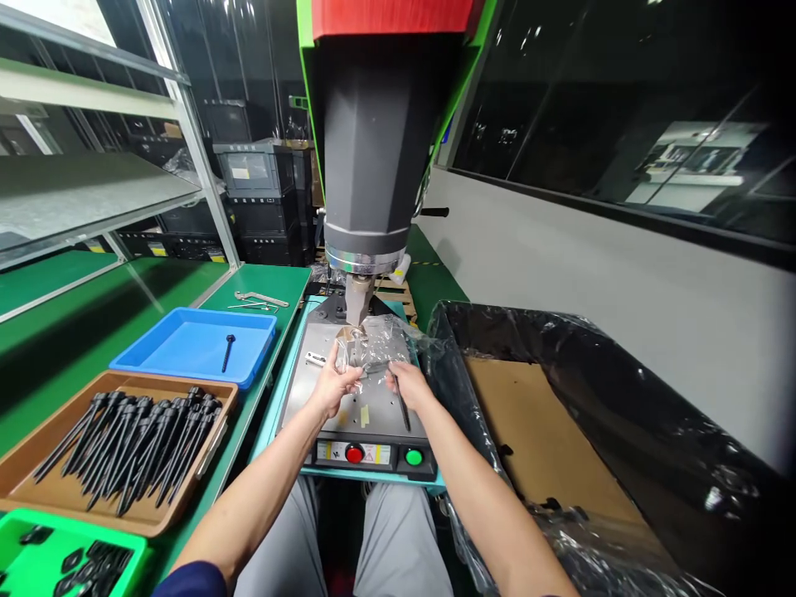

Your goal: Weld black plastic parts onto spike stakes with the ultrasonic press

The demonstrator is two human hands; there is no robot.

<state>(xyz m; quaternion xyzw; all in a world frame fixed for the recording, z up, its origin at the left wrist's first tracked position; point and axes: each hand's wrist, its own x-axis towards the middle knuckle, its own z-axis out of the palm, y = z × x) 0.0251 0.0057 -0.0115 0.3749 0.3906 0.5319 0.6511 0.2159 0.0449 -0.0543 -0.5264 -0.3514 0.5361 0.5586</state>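
My right hand (410, 385) is closed on a slim black plastic rod (403, 406), which slants down toward the front of the metal plate. To its left, my left hand (332, 388) rests by the holder under the press, thumb raised and fingers pinched together; what they hold is too small to make out. Clear plastic film (389, 340) lies crumpled around the holder and between both hands. Directly above, the metal tip (359, 298) of a grey-and-green press (370, 149) points down at the holder. Under my hands is the grey metal plate (302, 398).
Red (354, 453) and green (414, 457) buttons line the machine's front. At left are a brown tray (133, 522) of black capped rods, a blue tray (180, 352) with one rod, and a green tray (133, 543) of black parts. A film-lined bin (516, 414) stands right.
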